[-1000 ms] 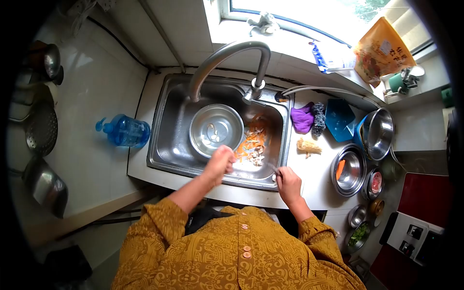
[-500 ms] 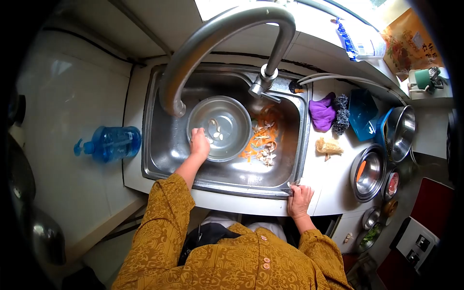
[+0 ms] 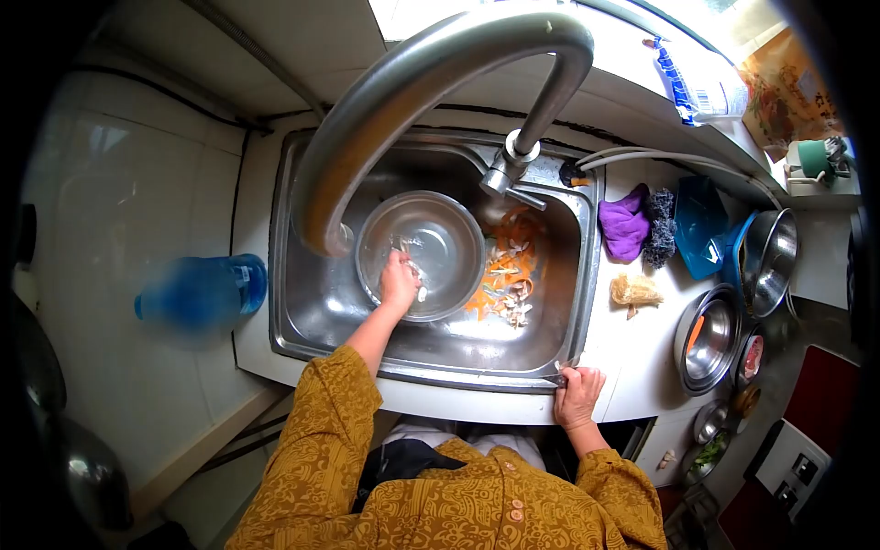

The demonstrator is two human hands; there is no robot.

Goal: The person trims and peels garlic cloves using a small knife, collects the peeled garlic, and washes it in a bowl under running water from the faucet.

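My left hand (image 3: 399, 282) reaches down into a round metal bowl (image 3: 458, 229) of clear water in the sink. Its fingers are drawn together; a small pale piece shows at their tips, too small to name. White garlic cloves (image 3: 422, 294) lie beside the hand, partly covered by it. My right hand (image 3: 577, 396) rests at the sink's front right corner, fingers curled in. Thin, see-through scraps (image 3: 560, 368) show at its fingertips, and I cannot make out what they are.
Orange peelings and pale scraps (image 3: 513, 284) litter the sink floor (image 3: 458, 346) right of the bowl. A big curved faucet (image 3: 403, 87) arches overhead. On the right counter are a purple cloth (image 3: 624, 225), a scrubber (image 3: 660, 229) and metal bowls (image 3: 709, 339). A blue pump bottle (image 3: 211, 289) is at left.
My left hand has moved further into the bowl, to the right and over the cloves. The right hand stays at the sink corner. The whole view has shifted slightly.
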